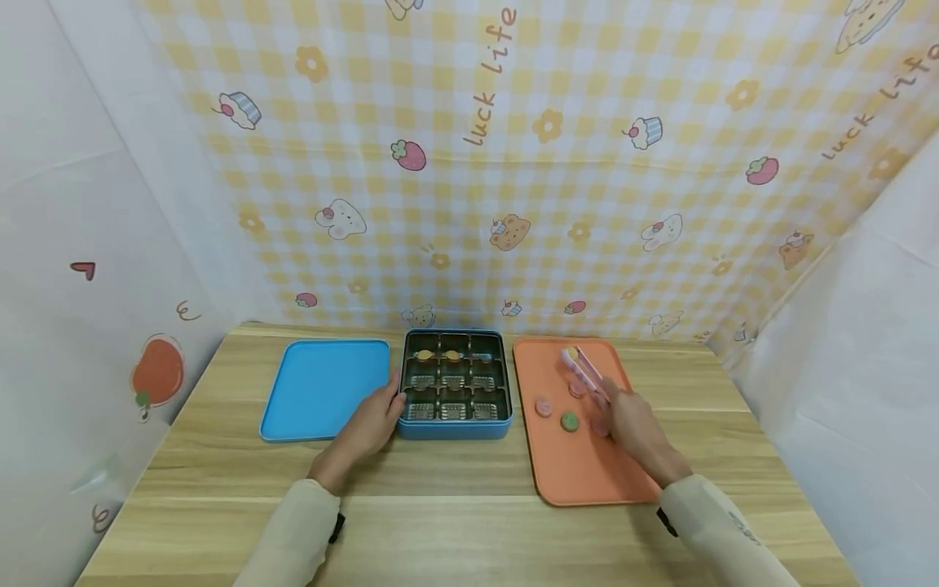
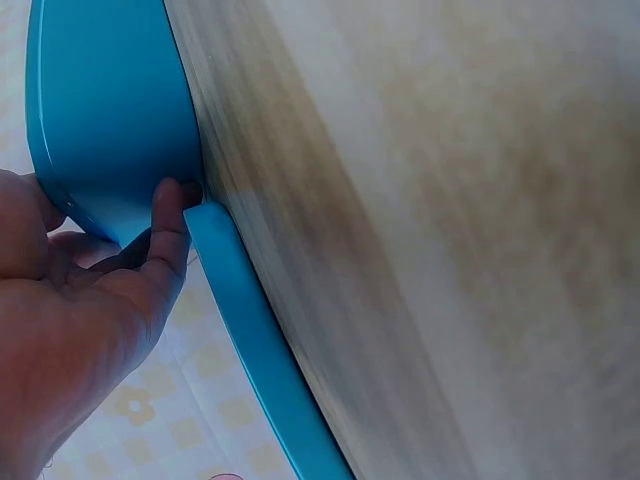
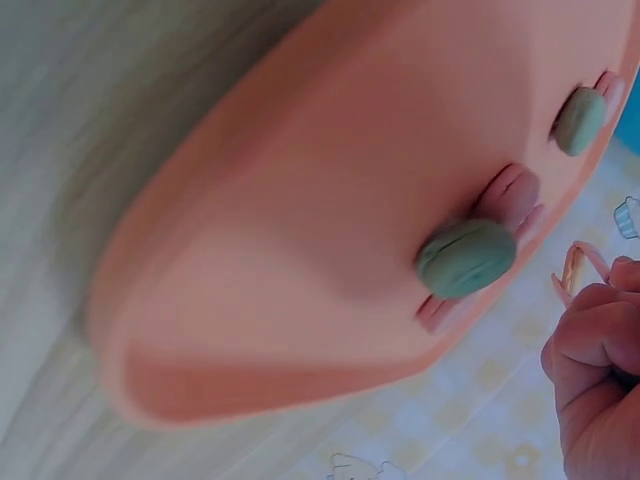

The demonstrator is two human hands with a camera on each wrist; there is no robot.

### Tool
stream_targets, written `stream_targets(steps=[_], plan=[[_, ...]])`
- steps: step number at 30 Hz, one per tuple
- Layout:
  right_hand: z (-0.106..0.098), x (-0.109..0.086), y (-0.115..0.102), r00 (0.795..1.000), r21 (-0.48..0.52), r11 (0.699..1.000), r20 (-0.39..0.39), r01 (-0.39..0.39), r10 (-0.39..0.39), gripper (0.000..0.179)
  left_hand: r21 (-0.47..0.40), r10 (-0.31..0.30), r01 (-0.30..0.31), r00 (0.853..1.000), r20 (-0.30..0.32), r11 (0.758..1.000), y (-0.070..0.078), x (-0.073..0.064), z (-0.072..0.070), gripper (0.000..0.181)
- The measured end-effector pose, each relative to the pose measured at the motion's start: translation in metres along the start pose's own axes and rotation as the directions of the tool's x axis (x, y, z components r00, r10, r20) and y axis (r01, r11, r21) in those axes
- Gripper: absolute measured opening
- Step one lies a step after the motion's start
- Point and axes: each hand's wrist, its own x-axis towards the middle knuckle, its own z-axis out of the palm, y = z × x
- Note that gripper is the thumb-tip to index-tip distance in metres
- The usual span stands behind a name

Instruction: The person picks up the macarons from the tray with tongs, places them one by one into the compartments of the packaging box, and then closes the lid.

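Observation:
My left hand (image 1: 376,414) holds the left side of a blue tin box (image 1: 455,430), with its fingers on the box wall (image 2: 110,110) in the left wrist view. A clear divided insert lines the box; yellow macarons (image 1: 425,355) sit in the back-left and back-middle compartments. My right hand (image 1: 637,424) grips pink tongs (image 1: 587,373) above the orange tray (image 1: 579,477). Between the tong tips is a yellow macaron (image 1: 573,352). Pink macarons (image 1: 543,407) and a green macaron (image 1: 570,421) lie on the tray; the right wrist view shows a second green macaron (image 3: 580,120).
A blue lid (image 1: 326,391) lies left of the box, close to my left hand. The orange tray stands right of the box, with a narrow gap between them. Behind the wooden table (image 1: 455,538) hangs a checked curtain (image 1: 469,204); pale cloth hangs at both sides.

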Motion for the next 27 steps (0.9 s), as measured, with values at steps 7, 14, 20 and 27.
stream_targets(steps=[7,14,20,27], plan=[[0.004,0.006,-0.013,0.998,0.014,0.999,-0.048,0.044,-0.043,0.010,-0.002,0.008,-0.008,1.000,-0.014,1.000,-0.001,0.000,0.002,0.056],[0.004,0.012,-0.030,0.996,0.022,0.997,-0.053,0.070,-0.069,0.014,-0.009,0.002,-0.002,1.000,-0.011,1.000,-0.001,-0.001,0.002,0.056],[0.005,0.019,-0.046,0.992,0.052,0.992,-0.059,0.115,-0.112,0.013,-0.009,-0.005,0.005,1.000,-0.004,1.000,-0.002,-0.002,0.001,0.056],[0.008,0.024,-0.061,0.986,0.043,0.988,-0.079,0.151,-0.147,0.013,-0.030,-0.013,0.013,1.000,-0.001,0.999,-0.001,-0.001,0.000,0.056]])
